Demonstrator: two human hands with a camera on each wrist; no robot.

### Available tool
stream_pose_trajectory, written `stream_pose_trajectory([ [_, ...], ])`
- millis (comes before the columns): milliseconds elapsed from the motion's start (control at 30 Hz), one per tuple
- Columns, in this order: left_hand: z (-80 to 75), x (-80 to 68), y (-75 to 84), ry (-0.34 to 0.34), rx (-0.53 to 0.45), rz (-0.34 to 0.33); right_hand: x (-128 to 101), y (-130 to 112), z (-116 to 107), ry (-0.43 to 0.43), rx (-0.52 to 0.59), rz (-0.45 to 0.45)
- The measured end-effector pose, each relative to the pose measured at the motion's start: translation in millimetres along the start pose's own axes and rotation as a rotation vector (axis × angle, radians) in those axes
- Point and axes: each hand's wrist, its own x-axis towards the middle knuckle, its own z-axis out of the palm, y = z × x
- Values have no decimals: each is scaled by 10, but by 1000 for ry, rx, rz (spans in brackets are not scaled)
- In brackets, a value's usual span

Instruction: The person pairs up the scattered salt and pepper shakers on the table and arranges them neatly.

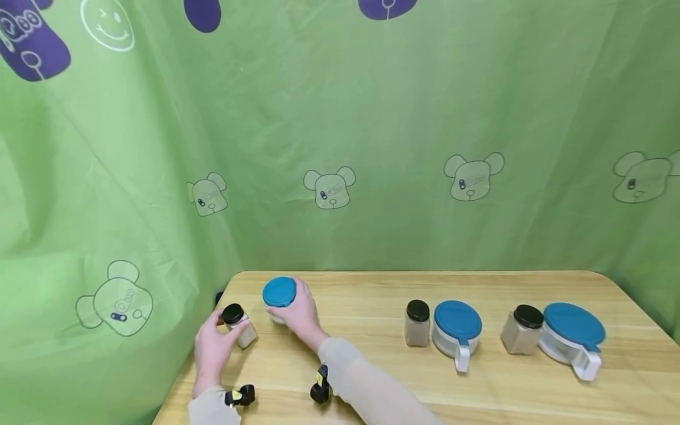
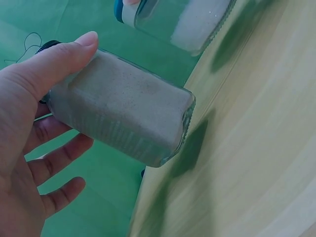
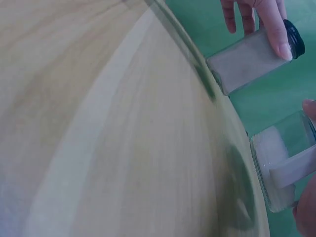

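Note:
A small glass jar [image 1: 240, 327] with a black lid and pale powder inside stands tilted near the table's left edge. My left hand [image 1: 215, 339] grips it, thumb along one side [image 2: 64, 59], fingers behind. The same jar [image 2: 123, 118] fills the left wrist view and shows again as the jar [image 3: 252, 57] in the right wrist view. Just right of it, my right hand [image 1: 300, 313] holds a clear jug with a blue lid [image 1: 278, 293] and a white handle [image 3: 291, 170]. The jug's glass wall [image 2: 192, 22] holds white grains.
Further right on the wooden table [image 1: 372, 366] stand a second black-lidded jar [image 1: 417, 323] beside a blue-lidded jug [image 1: 457, 330], then a third jar [image 1: 523, 330] beside another jug [image 1: 574, 336]. Green printed cloth [image 1: 340, 147] hangs behind and left.

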Motion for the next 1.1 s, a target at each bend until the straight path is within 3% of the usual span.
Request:
stream_pose_trajectory([
  [200,21,-29,12,9,0,7,-58,-9,-54,27,-12,6],
  [533,26,-32,71,48,-17,87,-125,-91,-188,59,-48,-1],
  [833,131,9,150,-44,-27,104,-221,-84,-412,110,-22,41],
  [1100,252,-4,260,-55,-43,136,-302,-53,-621,138,-16,74],
])
